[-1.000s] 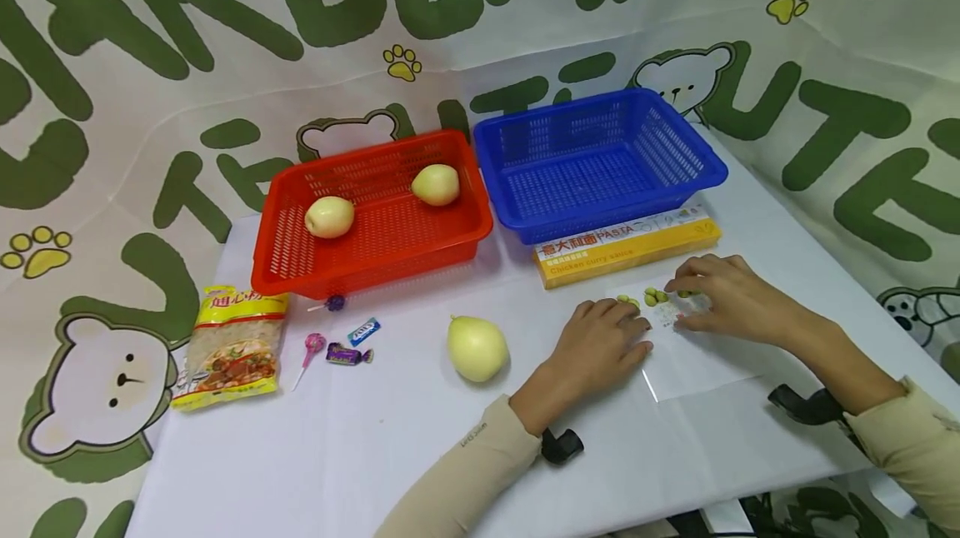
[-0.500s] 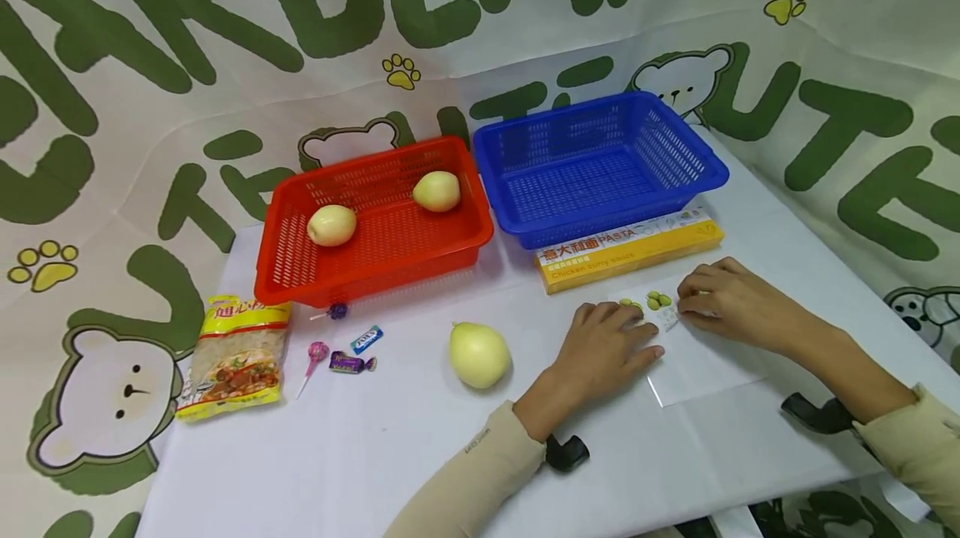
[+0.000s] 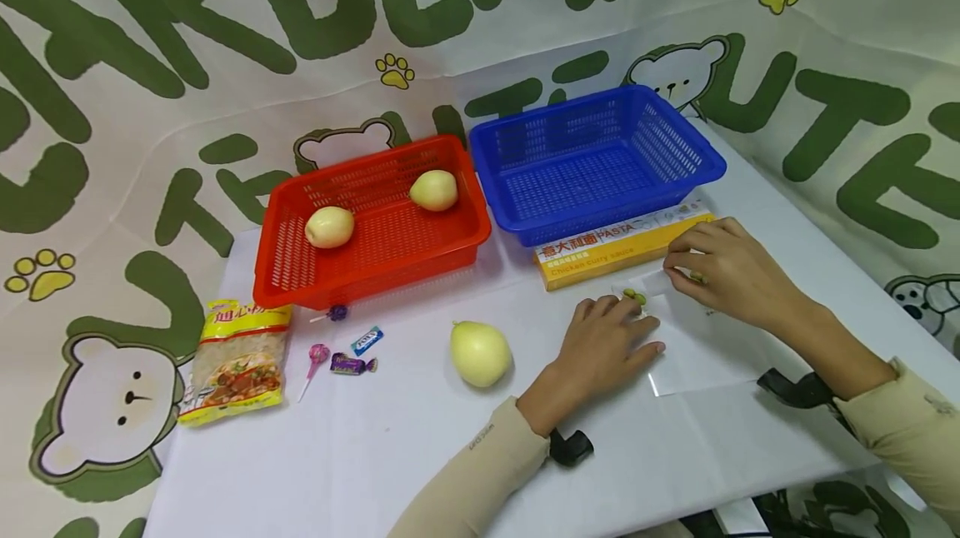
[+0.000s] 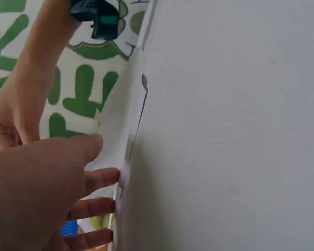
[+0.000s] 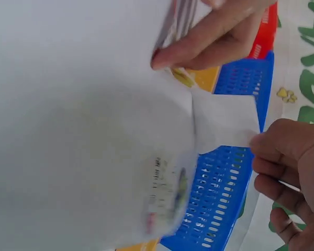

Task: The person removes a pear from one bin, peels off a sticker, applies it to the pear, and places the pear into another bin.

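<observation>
My left hand (image 3: 607, 344) lies palm down with fingers (image 3: 628, 311) stretched forward, while my right hand (image 3: 720, 267) curls its fingers in a pinch.

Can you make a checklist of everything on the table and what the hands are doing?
Surface: white table, flat.
Job's things: clear bag with green pieces, lying flat by the yellow pasta box.
Clutter: red basket with two pears; empty blue basket; third pear; noodle packet; lollipops and candies.
Grips: left hand presses flat on the bag; right hand pinches the bag's far corner, lifted a little.
Cables: nothing seen; black wrist mounts only.
Surroundings: bear-print cloth behind and beside.
</observation>
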Demonstrator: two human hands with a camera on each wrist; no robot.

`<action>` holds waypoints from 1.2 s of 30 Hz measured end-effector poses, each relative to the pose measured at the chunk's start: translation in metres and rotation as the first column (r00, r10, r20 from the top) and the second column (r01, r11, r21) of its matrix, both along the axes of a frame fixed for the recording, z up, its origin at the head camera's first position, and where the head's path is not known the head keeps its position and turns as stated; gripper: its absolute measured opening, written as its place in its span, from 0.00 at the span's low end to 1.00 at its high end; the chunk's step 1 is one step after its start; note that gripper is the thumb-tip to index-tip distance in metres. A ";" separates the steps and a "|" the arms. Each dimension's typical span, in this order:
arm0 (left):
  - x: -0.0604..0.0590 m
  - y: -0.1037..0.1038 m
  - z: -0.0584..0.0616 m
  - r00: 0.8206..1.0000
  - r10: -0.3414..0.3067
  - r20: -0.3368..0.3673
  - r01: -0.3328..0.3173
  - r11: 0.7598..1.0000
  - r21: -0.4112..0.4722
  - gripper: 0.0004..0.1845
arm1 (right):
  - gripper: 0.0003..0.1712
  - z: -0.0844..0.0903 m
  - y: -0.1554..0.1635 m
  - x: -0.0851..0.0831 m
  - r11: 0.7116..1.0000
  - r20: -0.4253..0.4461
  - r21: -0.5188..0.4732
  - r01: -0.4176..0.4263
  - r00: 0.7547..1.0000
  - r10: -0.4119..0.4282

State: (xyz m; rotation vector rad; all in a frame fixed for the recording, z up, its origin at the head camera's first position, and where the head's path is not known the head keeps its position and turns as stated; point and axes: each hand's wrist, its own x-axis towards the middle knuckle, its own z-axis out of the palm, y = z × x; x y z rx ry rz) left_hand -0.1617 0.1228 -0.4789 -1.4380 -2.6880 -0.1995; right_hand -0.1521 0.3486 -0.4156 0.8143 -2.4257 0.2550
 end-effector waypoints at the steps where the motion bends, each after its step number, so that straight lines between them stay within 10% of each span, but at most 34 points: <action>1: 0.000 0.000 0.001 1.000 0.011 -0.002 -0.011 1.000 -0.011 0.24 | 0.18 0.001 0.000 -0.002 1.000 0.004 -0.001 0.007 1.000 -0.007; 10: 0.000 -0.004 0.002 0.999 0.043 0.029 -0.043 0.999 -0.014 0.25 | 0.07 0.026 -0.003 -0.010 0.966 -0.070 -0.223 0.133 0.986 -0.152; 14: 0.000 -0.012 0.009 0.974 0.093 0.206 -0.140 0.964 0.227 0.24 | 0.15 0.037 -0.018 -0.003 0.964 -0.169 -0.262 0.042 0.982 -0.088; 16: -0.001 -0.019 0.018 0.892 0.081 0.444 -0.290 0.856 0.428 0.22 | 0.23 0.037 -0.031 0.003 0.968 -0.231 -0.250 -0.025 0.972 -0.035; 18: -0.002 -0.027 0.031 0.730 -0.063 0.681 -0.484 0.656 0.580 0.23 | 0.25 0.036 -0.046 0.010 0.968 -0.295 -0.238 -0.076 0.956 0.003; 21: -0.005 -0.040 0.051 0.478 -0.323 0.817 -0.720 0.389 0.575 0.24 | 0.21 0.038 -0.067 0.016 0.963 -0.377 -0.228 -0.143 0.925 0.048; 23: -0.006 -0.047 0.060 0.375 -0.417 0.828 -0.789 0.324 0.521 0.23 | 0.19 0.040 -0.078 0.018 0.959 -0.422 -0.211 -0.189 0.903 0.086; 25: -0.006 -0.054 0.066 0.328 -0.442 0.835 -0.815 0.315 0.487 0.18 | 0.18 0.042 -0.088 0.018 0.955 -0.451 -0.183 -0.233 0.883 0.129; 27: -0.007 -0.059 0.069 0.317 -0.427 0.846 -0.825 0.316 0.469 0.12 | 0.18 0.043 -0.095 0.018 0.951 -0.463 -0.155 -0.267 0.870 0.169; 30: -0.008 -0.065 0.069 0.347 -0.388 0.854 -0.824 0.308 0.475 0.08 | 0.19 0.043 -0.100 0.019 0.949 -0.407 -0.118 -0.292 0.886 0.222; 33: -0.011 -0.076 0.070 0.422 -0.328 0.846 -0.803 0.298 0.516 0.07 | 0.18 0.043 -0.096 0.023 0.940 -0.166 -0.179 -0.290 0.951 0.261; 36: -0.013 -0.093 0.073 0.509 -0.242 0.826 -0.753 0.341 0.563 0.09 | 0.11 0.046 -0.094 0.027 0.919 0.114 -0.354 -0.174 0.967 0.227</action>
